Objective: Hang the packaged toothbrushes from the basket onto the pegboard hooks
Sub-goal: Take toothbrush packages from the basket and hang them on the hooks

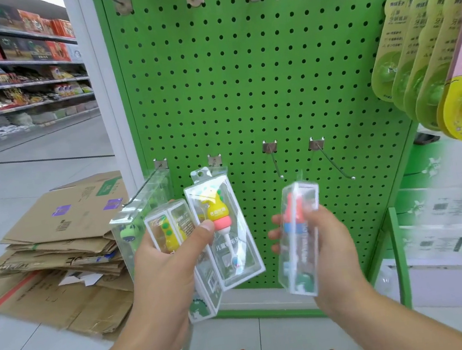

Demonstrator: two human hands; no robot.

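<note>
Holding: both hands raised mid-frame before pegboard [241, 85].
Left hand [161, 260]: fingers grasping fanned boxes [222, 229], thumb across fronts.
Right hand [329, 238]: fingers wrapped round one box [300, 239], upright.

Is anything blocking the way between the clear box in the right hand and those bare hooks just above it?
Nothing visible does. The right hand holds the clear toothbrush box just below two bare hooks, with only open pegboard behind. The left hand's boxes sit off to the side.
</note>
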